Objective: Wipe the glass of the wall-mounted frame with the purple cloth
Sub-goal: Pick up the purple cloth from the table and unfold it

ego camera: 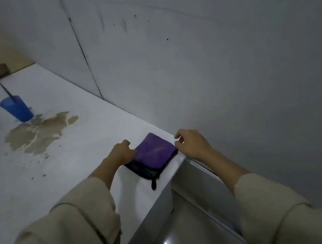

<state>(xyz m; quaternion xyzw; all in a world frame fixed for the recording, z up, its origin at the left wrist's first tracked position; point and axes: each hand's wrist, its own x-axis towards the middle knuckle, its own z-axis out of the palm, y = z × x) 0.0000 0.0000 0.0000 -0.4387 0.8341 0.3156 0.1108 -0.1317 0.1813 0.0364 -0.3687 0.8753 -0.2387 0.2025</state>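
Note:
A folded purple cloth (154, 151) with a dark trim and a small black loop lies on the white counter (87, 131), near its right end by the wall. My left hand (122, 152) sits at the cloth's left edge with curled fingers, and its thumb pinches that edge. My right hand (191, 143) is at the cloth's right corner; its thumb and forefinger are slightly apart and touch or nearly touch the corner. No wall-mounted frame is in view.
A blue plastic cup (17, 109) with a dark stick in it stands at the far left of the counter, beside a brown spill (39, 133). A grey wall (208, 54) runs along the counter's back. The counter drops off to the floor (180, 232) below the cloth.

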